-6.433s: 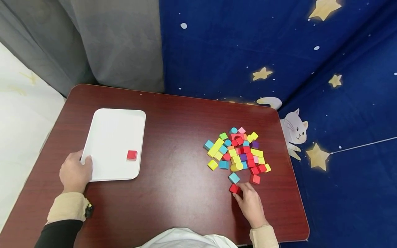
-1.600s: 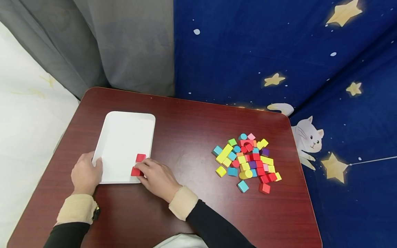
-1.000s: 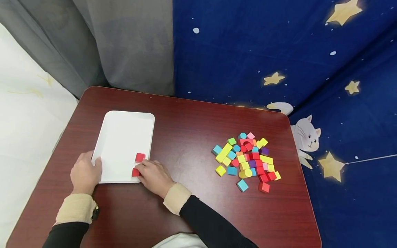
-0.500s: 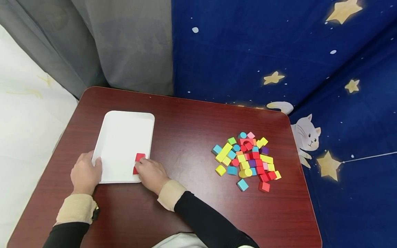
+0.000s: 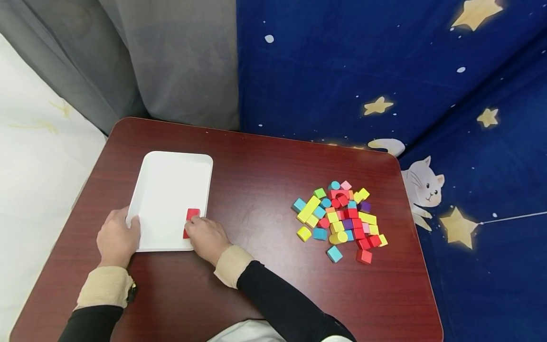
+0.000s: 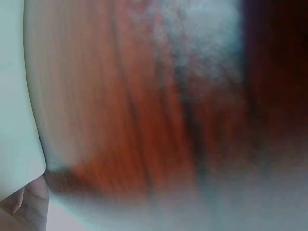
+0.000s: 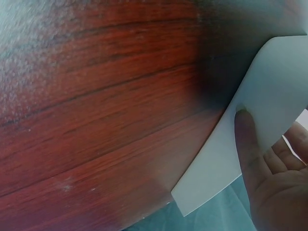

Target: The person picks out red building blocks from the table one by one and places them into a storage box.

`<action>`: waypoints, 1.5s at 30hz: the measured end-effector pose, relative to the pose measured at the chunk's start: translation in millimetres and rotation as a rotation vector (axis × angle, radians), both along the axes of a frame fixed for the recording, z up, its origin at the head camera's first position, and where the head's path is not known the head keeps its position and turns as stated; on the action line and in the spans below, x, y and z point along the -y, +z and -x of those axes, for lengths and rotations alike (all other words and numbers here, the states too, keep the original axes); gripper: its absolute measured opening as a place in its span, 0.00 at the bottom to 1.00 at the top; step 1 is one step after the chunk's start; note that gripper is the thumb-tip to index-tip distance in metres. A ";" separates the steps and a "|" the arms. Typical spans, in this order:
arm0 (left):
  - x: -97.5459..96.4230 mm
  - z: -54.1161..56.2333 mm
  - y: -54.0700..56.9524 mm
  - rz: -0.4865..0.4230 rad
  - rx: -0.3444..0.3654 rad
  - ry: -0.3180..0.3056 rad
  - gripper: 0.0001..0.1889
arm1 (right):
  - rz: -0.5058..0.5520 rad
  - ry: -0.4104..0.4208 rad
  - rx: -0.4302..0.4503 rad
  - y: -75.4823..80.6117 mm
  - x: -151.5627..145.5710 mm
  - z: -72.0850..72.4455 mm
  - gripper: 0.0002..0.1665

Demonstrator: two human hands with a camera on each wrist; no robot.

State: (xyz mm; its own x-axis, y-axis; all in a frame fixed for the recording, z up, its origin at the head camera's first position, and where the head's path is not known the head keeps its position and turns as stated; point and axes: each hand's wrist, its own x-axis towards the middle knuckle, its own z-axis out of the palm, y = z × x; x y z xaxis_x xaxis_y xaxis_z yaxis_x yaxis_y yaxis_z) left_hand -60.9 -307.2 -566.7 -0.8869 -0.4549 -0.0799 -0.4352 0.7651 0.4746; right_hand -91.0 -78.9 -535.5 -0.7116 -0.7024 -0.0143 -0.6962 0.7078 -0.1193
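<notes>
A white tray (image 5: 175, 183) lies at the left of the table. My left hand (image 5: 117, 240) grips its left edge near the front corner, the thumb over the rim. Two red blocks sit in the tray's front right part, one behind the other. The farther red block (image 5: 193, 212) shows its top, while the nearer red block (image 5: 185, 233) is mostly covered by my right hand (image 5: 208, 240). That hand's curled fingers reach over the right rim to hold the nearer block. In the right wrist view, the thumb (image 7: 250, 144) lies along the tray's outer wall.
A loose cluster of coloured blocks (image 5: 336, 227) stands on the right half of the dark red table (image 5: 252, 190). A blue block (image 5: 334, 254) and a red block (image 5: 364, 256) lie at its near side. Grey and blue curtains hang behind the table.
My right hand has come from the block cluster to the tray with a red block. That block has slid back, close against the other one. My left hand keeps holding the tray.
</notes>
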 end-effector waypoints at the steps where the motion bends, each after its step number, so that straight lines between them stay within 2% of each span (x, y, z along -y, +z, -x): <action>1: -0.4 0.6 -0.2 0.000 0.001 0.000 0.23 | -0.001 -0.001 -0.001 -0.4 -0.2 0.5 0.04; 8: -1.9 3.5 -1.6 0.010 -0.001 -0.014 0.23 | 0.003 -0.015 -0.006 -0.1 -2.3 1.4 0.05; 14: 0.6 3.2 1.1 0.035 0.047 -0.062 0.24 | -0.006 -0.025 0.005 1.0 -1.9 1.0 0.06; 20: -2.6 3.0 1.7 0.100 0.015 -0.119 0.22 | -0.011 -0.038 0.004 -0.1 -1.3 2.4 0.05; 26: -0.3 1.9 2.1 0.138 0.003 -0.140 0.20 | -0.038 -0.045 0.015 0.9 1.1 1.0 0.07; 31: 6.1 2.0 6.4 0.123 0.072 -0.157 0.20 | -0.053 -0.049 0.041 3.6 5.0 -1.0 0.09; 36: 7.3 4.3 11.6 0.095 0.184 -0.173 0.25 | -0.071 -0.054 0.043 4.6 6.3 -1.1 0.08; 41: 5.9 9.3 14.7 0.094 0.238 -0.178 0.28 | -0.080 -0.059 0.050 5.6 6.8 -1.0 0.07; 45: 7.3 13.4 12.5 0.088 0.259 -0.171 0.28 | -0.083 -0.065 0.052 4.4 7.1 -1.2 0.08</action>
